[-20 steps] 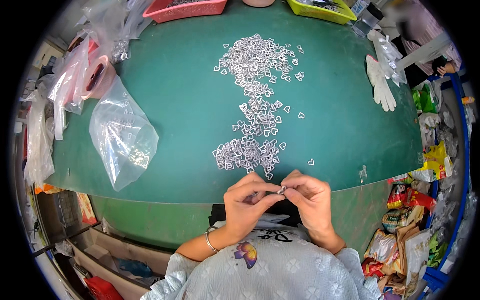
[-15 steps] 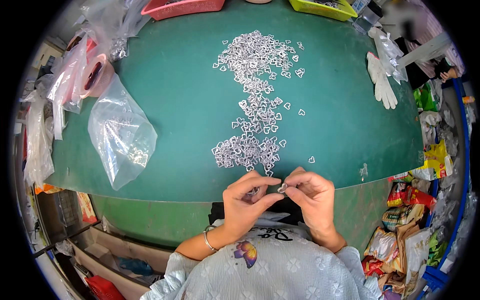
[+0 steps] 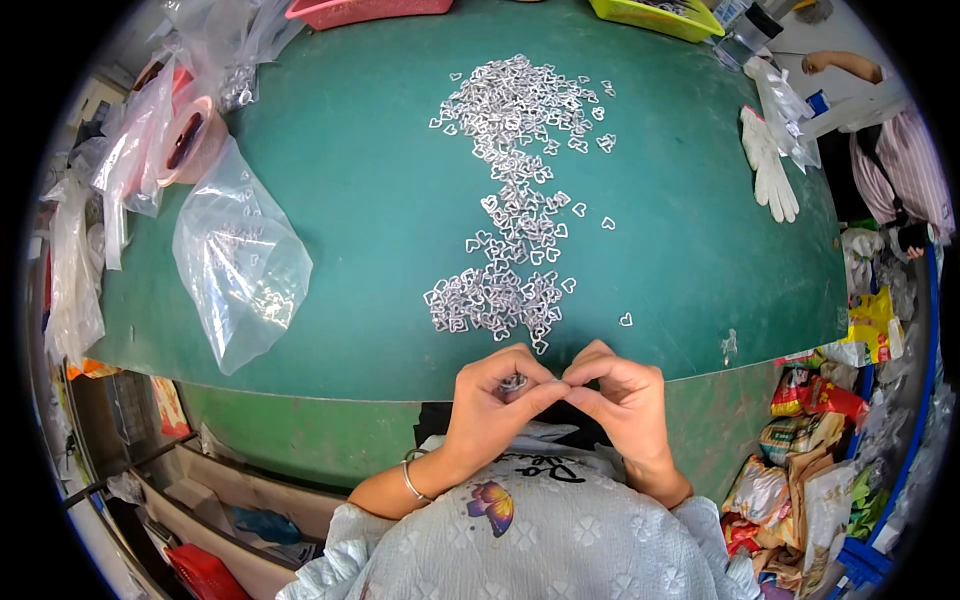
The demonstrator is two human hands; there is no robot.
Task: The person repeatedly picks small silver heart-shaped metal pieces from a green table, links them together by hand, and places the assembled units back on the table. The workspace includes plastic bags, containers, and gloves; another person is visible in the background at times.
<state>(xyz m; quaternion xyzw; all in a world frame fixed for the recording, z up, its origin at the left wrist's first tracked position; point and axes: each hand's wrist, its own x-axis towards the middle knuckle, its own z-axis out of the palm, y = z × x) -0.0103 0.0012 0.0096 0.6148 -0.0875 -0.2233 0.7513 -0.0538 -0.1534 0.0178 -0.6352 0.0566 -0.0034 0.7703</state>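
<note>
Close to the table's near edge, my two hands meet at the fingertips. My left hand is closed, with small silver heart-shaped metal pieces showing in the curl of its fingers. Thumb and forefinger of my right hand are pinched against the left fingertips; what lies between them is hidden. Just beyond the hands lies a small heap of open heart-shaped pieces. A loose trail of them leads to a larger heap farther back. One single heart piece lies apart, right of the near heap.
A clear plastic bag lies on the green table at left, beside a pink basket. Red and yellow-green trays stand at the back. A white glove lies at right; another person is beyond it.
My fingertips have come together, covering the small metal piece that showed at my right fingertips. At far right, the other person's arm and striped clothing have come further into view.
</note>
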